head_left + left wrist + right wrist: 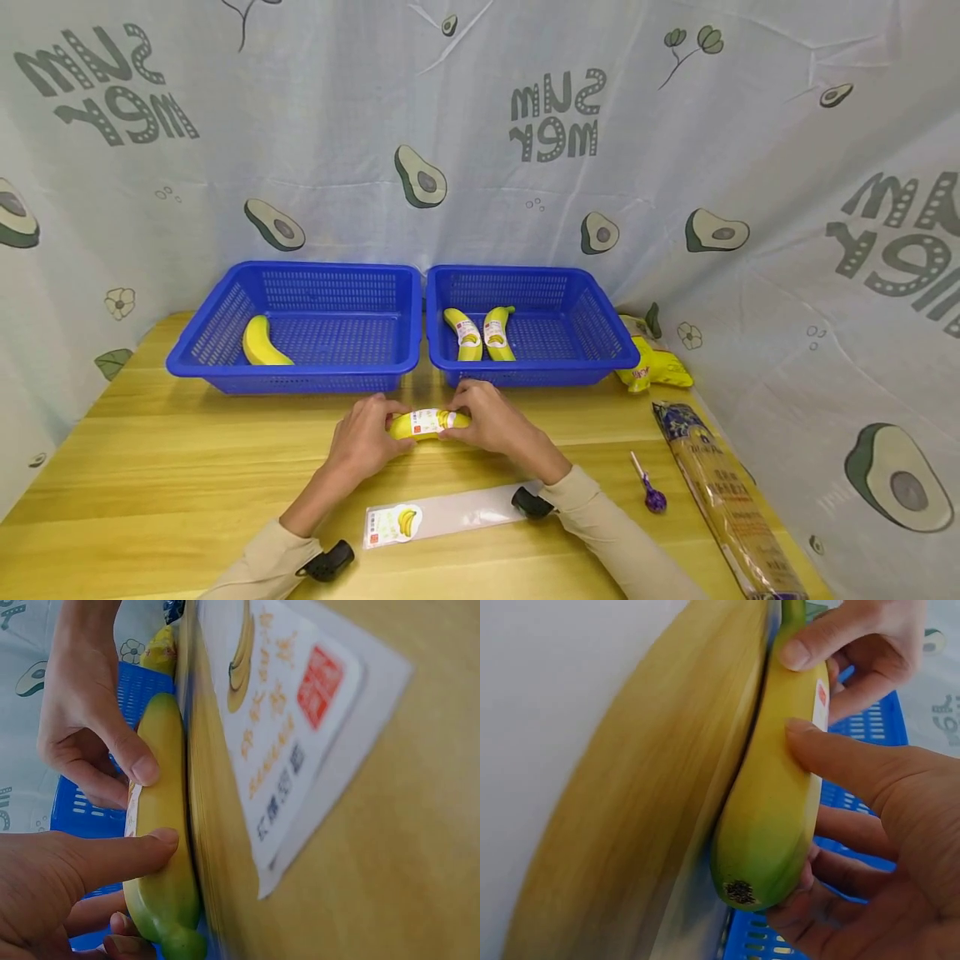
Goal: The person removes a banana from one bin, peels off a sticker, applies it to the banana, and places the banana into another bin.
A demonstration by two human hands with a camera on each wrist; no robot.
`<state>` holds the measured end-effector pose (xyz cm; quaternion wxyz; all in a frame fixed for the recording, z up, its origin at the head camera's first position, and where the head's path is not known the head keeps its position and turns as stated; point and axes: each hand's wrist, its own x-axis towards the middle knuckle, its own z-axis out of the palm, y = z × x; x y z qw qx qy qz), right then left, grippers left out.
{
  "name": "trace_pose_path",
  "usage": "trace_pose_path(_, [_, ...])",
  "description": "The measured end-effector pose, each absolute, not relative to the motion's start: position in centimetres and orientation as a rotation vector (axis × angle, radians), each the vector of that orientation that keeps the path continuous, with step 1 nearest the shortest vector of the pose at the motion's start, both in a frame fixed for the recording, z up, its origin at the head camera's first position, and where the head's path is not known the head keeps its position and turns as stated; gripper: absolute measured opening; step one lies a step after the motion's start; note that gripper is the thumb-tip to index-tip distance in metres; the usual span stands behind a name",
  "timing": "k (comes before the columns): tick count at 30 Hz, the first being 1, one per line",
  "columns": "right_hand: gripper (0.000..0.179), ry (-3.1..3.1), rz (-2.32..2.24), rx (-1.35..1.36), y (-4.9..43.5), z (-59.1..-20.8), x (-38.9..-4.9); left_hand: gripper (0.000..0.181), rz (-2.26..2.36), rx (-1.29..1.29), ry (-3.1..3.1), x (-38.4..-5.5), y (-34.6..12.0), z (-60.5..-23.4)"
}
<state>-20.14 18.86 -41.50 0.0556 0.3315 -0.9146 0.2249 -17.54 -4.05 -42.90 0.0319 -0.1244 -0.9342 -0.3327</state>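
A yellow banana [405, 427] with a white label [429, 421] on its upper side lies crosswise between both hands, just in front of the baskets. My left hand [365, 435] grips its stem end, with the thumb along the near side. Around the other end curl the fingers and thumb of my right hand [491, 419]. In the right wrist view the banana [769, 787] shows its dark tip and greenish end. Below the hands lies a clear sticker strip [457, 510] with one banana label [397, 523] at its left end; the right wrist camera covers its other end.
Two blue baskets stand side by side at the back. The left basket [408, 333] holds one plain banana [262, 342]; the right basket [592, 364] holds two labelled bananas [495, 333]. At the right are a purple lollipop [654, 497], a long noodle packet [723, 500] and a yellow bag [660, 367].
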Motion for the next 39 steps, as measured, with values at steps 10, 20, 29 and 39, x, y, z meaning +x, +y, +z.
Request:
trace_pose_path(10, [0.033, -2.808, 0.807, 1.066, 19.4, -41.1, -20.2, 0.043, -0.993, -0.424, -2.848, -17.1, -4.0, -42.8])
trace_pose_path(20, [0.029, -2.835, 1.178, 1.173, 19.9, -39.9, -20.6, 0.043, -1.008, -0.498, -2.797, -16.3, -3.7, -41.9])
trace_pose_path(29, [0.029, -2.858, 1.247, 1.307, 20.3, -39.1, -20.9, 0.046, -1.022, -0.571, -2.738, -15.6, -3.0, -40.7])
trace_pose_path(39, [0.028, -2.858, 1.304, 1.386, 21.7, -37.5, -21.0, 0.049, -1.1, -0.606, -2.704, -15.2, -2.9, -39.8])
